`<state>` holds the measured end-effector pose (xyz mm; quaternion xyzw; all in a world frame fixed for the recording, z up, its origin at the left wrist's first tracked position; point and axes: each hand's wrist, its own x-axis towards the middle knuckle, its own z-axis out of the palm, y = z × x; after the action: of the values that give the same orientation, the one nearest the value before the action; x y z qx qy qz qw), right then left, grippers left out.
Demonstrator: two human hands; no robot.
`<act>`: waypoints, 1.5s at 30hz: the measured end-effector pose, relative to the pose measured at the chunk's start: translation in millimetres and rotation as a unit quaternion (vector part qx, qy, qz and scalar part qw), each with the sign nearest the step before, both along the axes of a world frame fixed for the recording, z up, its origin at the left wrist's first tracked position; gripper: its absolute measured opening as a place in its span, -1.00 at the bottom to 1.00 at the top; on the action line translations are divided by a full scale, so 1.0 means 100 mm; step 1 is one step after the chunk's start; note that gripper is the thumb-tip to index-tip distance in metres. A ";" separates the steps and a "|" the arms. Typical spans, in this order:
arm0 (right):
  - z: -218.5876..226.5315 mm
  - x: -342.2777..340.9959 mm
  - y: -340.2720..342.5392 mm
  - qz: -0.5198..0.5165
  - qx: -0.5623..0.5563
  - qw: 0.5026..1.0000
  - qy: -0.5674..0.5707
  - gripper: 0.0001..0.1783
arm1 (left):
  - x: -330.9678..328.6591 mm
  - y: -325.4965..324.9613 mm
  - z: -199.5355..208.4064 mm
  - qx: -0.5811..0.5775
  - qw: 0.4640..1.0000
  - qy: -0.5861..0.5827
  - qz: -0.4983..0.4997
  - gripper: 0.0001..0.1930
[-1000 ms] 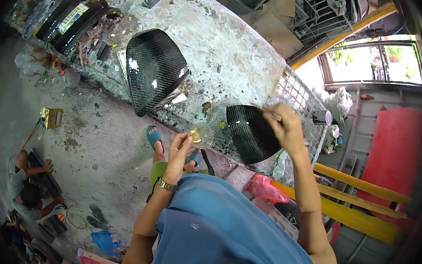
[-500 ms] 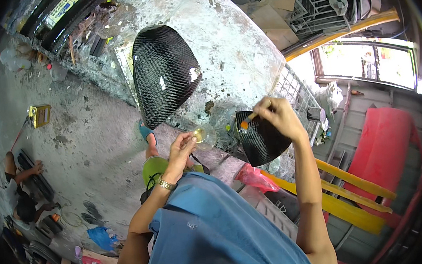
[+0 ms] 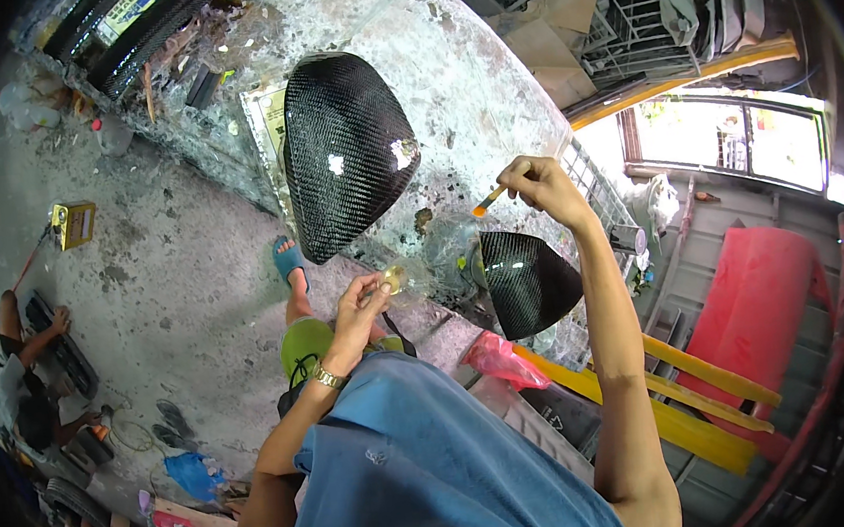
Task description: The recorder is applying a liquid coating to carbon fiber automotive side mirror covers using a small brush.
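Note:
My right hand point(image 3: 544, 188) pinches a small paintbrush point(image 3: 488, 202) with orange bristles. The brush hangs just above the upper edge of a glossy black carbon-fibre shell point(image 3: 532, 284), apart from it. Between the fingers of my left hand point(image 3: 354, 318) is a small clear cup point(image 3: 396, 280) with yellowish liquid in it. Farther off, a larger domed carbon-fibre shell point(image 3: 347, 155) rests on the worktable point(image 3: 471, 78), over a pale printed sheet or tin. The smaller shell sits by the table's near edge; what supports it is hidden.
At the far left lie more black carbon-fibre parts point(image 3: 114, 70) among scraps. A pink plastic bag point(image 3: 506, 359) and yellow bars point(image 3: 687, 421) are near my right side. On the floor stands a yellow tin point(image 3: 73, 226); another person point(image 3: 34, 418) works at the left.
My right hand has lifted the brush up and away from the smaller shell's surface. My left hand with the cup has barely moved. The view has shifted slightly.

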<state>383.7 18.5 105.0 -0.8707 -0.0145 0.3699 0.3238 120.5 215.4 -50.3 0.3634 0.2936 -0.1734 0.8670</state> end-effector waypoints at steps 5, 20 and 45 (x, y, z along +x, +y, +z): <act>0.24 -0.23 -0.34 0.081 0.058 0.995 0.004 -0.82 | 0.02 -0.01 0.05 0.014 1.000 -0.001 -0.009 -0.66; 0.63 -0.81 -1.85 -0.064 0.157 0.982 -0.083 -0.84 | -0.18 -0.39 0.20 0.118 0.991 -0.054 0.032 -0.71; 0.37 -1.17 -2.55 0.065 0.300 0.927 -0.214 -0.76 | -1.08 -1.37 0.60 0.175 0.969 -0.083 0.151 -0.46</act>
<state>266.6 -236.4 142.0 -0.7885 -0.2503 0.1729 0.5346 12.0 78.6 9.7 0.4743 0.2978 0.0450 0.8273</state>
